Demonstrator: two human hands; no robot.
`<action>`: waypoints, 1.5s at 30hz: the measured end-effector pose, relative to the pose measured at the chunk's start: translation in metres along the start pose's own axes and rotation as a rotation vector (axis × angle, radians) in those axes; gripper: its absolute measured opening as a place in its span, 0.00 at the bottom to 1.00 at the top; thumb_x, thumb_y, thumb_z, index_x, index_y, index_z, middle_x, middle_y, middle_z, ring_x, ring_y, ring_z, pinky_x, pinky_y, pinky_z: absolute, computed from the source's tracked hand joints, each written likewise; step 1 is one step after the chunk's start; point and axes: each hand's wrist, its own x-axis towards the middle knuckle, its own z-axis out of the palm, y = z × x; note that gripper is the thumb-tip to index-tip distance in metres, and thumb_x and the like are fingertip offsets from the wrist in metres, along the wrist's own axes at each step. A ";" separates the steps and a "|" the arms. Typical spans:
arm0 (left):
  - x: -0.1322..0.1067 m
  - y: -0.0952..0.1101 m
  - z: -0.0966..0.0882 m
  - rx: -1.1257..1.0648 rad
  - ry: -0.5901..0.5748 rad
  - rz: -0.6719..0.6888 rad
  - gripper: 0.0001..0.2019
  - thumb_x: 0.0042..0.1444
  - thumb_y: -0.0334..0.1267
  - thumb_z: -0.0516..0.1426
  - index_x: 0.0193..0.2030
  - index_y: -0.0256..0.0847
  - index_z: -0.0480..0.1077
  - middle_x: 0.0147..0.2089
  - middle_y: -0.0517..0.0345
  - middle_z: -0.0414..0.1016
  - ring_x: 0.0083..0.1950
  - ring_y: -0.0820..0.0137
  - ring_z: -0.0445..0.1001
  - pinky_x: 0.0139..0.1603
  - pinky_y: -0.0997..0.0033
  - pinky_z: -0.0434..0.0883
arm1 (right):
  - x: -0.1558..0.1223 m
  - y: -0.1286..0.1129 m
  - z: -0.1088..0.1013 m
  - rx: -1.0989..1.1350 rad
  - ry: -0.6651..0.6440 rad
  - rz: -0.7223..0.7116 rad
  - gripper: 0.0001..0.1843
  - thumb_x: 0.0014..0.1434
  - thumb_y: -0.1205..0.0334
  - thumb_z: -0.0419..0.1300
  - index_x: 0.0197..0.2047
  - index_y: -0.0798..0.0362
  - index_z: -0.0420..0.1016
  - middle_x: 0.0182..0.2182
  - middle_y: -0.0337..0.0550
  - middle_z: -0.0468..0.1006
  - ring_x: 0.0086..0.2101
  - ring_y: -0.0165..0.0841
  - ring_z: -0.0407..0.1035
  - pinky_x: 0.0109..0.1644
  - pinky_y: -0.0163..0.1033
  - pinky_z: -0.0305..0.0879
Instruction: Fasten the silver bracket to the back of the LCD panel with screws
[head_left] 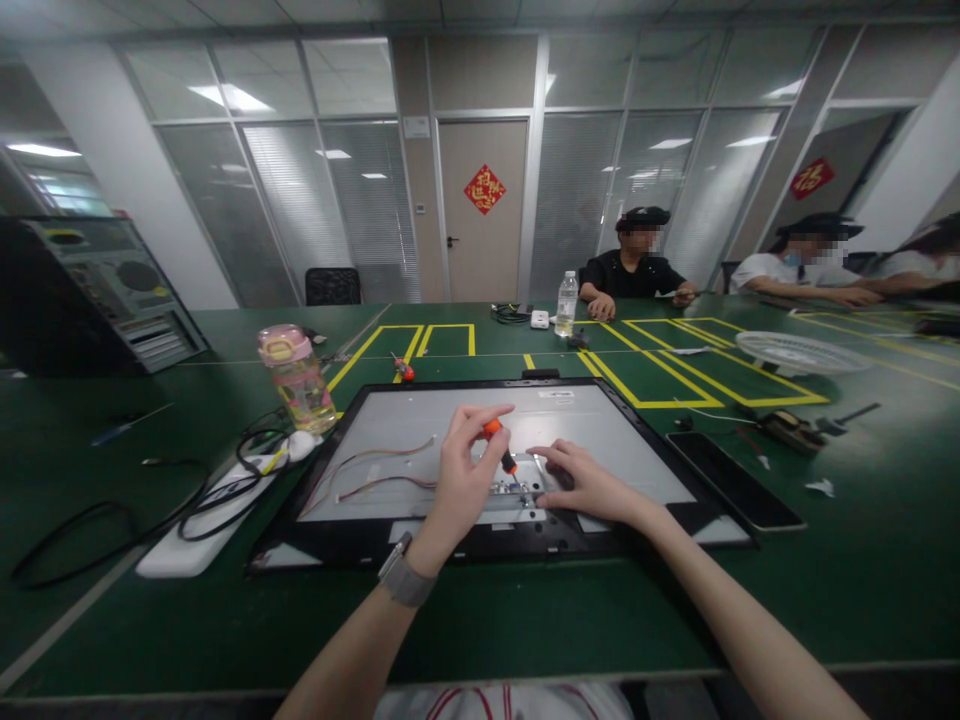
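My left hand [463,462], with a watch on its wrist, is closed around a screwdriver [508,461] with an orange and black handle. The screwdriver's tip points down at a small metal bracket [525,492] near the lower middle of a monitor panel [615,440]. The panel lies back side up in a black frame on the table. My right hand [589,485] rests beside the bracket with thumb and fingers apart, its fingertips at the bracket's right side. Thin cables [382,482] run from the bracket area to the left across the panel.
On the left are a power strip [202,520] with black cords, a pink-lidded bottle [296,380] and a computer case [97,295]. A phone [735,480] and a tool [787,430] lie right. A water bottle [567,305] stands farther back. Several people sit across the green table [540,630].
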 end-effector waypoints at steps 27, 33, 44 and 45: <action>-0.007 -0.002 0.002 0.167 -0.015 0.124 0.19 0.64 0.33 0.50 0.62 0.47 0.65 0.49 0.52 0.68 0.45 0.69 0.72 0.48 0.66 0.71 | 0.000 -0.003 -0.001 -0.003 -0.006 0.011 0.36 0.52 0.49 0.67 0.62 0.47 0.65 0.43 0.46 0.68 0.45 0.43 0.66 0.54 0.49 0.61; -0.006 0.000 0.005 0.251 0.079 0.199 0.17 0.58 0.35 0.60 0.54 0.46 0.72 0.40 0.57 0.71 0.40 0.70 0.72 0.44 0.68 0.72 | 0.000 -0.002 0.000 -0.016 0.005 0.005 0.35 0.52 0.48 0.67 0.61 0.47 0.66 0.42 0.46 0.68 0.43 0.43 0.66 0.52 0.48 0.62; -0.006 -0.002 0.006 -0.119 -0.079 -0.013 0.14 0.62 0.34 0.55 0.54 0.45 0.71 0.51 0.52 0.73 0.48 0.67 0.75 0.46 0.68 0.74 | 0.000 -0.003 -0.001 -0.020 0.005 0.006 0.36 0.52 0.48 0.67 0.62 0.47 0.65 0.42 0.45 0.68 0.44 0.42 0.66 0.52 0.47 0.62; -0.006 -0.002 0.006 -0.085 -0.055 0.004 0.11 0.59 0.34 0.58 0.49 0.44 0.73 0.47 0.53 0.73 0.45 0.68 0.75 0.44 0.69 0.74 | 0.000 -0.004 -0.001 -0.018 0.007 0.007 0.35 0.52 0.48 0.67 0.62 0.46 0.65 0.42 0.45 0.68 0.44 0.42 0.66 0.52 0.47 0.62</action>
